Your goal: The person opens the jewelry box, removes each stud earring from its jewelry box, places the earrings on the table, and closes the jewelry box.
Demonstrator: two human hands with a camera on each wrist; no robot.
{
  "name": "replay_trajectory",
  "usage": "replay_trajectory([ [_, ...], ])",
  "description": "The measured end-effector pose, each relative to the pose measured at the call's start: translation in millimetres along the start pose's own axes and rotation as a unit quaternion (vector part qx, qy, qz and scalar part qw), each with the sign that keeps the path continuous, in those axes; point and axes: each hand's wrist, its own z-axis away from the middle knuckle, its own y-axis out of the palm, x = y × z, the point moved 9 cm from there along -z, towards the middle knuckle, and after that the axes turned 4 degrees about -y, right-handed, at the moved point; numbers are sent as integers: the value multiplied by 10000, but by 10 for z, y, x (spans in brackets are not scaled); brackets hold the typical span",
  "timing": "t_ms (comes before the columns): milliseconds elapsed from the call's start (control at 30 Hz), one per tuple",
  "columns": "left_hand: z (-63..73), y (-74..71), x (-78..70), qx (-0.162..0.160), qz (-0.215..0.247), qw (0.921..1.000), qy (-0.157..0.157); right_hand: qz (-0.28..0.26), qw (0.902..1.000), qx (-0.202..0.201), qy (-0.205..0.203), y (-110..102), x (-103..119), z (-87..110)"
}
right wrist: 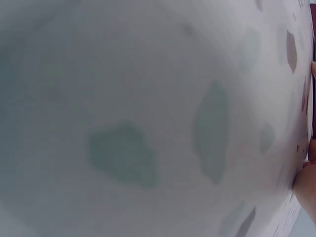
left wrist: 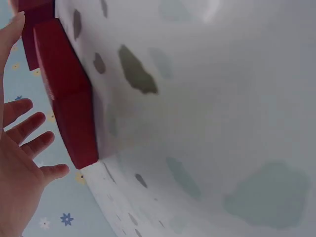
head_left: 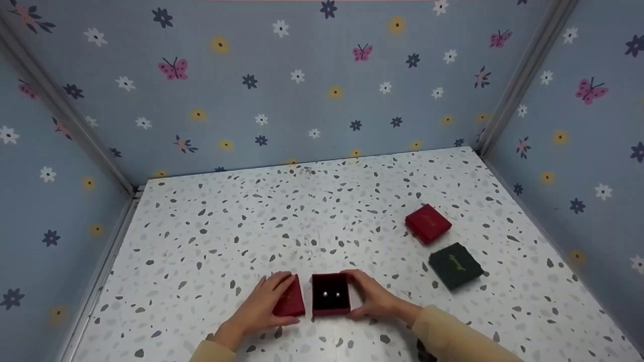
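Note:
In the head view, a small red jewelry box [head_left: 331,312] lies without its lid, two shiny stud earrings [head_left: 331,294] showing on its black insert. My right hand [head_left: 375,296] grips the box from the right, fingertips at its far corner and thumb at its near corner. The right wrist view catches only part of that hand [right wrist: 307,190] at its edge. To the left lies the red lid [head_left: 294,301], with gold lettering partly covered by my left hand [head_left: 261,304]. The left wrist view shows the left fingers spread and apart from the lid [left wrist: 69,94].
A closed red box [head_left: 428,223] and a dark green box [head_left: 456,267] with gold lettering sit to the right on the speckled white table [head_left: 226,226]. Blue panels [head_left: 302,100] with flowers and butterflies rise behind and at both sides.

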Motion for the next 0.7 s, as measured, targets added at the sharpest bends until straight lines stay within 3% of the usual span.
replay_trajectory([
  [333, -92, -134, -260, -492, 4, 9985, 222, -117, 9996, -100, -235, -12, 74, -6],
  [600, -215, -124, -453, -751, 128, 9962, 427, -172, 9998, -65, -104, -2, 34, 2],
  [700, -248, -113, -498, -913, 242, 9944, 477, -147, 9997, -87, -178, -23, 127, 3],
])
